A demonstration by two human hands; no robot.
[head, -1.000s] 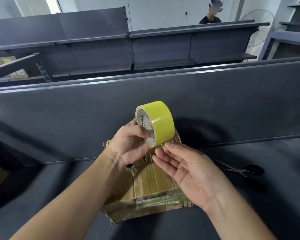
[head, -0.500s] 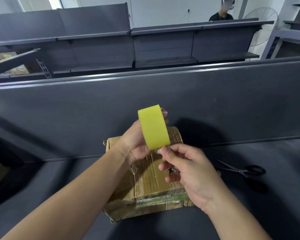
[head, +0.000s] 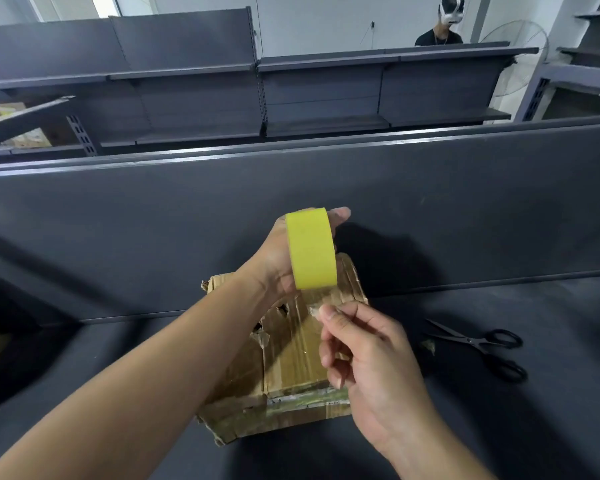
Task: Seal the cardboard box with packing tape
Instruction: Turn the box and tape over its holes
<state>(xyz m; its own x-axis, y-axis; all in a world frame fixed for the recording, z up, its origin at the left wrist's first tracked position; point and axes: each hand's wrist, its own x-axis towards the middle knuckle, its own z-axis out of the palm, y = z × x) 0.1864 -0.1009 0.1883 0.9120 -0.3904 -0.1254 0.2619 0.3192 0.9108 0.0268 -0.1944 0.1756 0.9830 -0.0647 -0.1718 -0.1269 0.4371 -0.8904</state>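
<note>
Your left grip point(head: 274, 261) curls round roll point(head: 311, 249), centre frame; your right grip point(head: 368, 362) pinches loose tape end point(head: 315, 306) just below. Box point(head: 291, 362) sits lower centre on table point(head: 499, 431). Seemingly no strip laid yet: pulling, sticking, cutting remain.

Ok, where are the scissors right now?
In the head view, the scissors lie on the dark surface at the right, just past the right hand and right of the cardboard box, touching neither.
</note>
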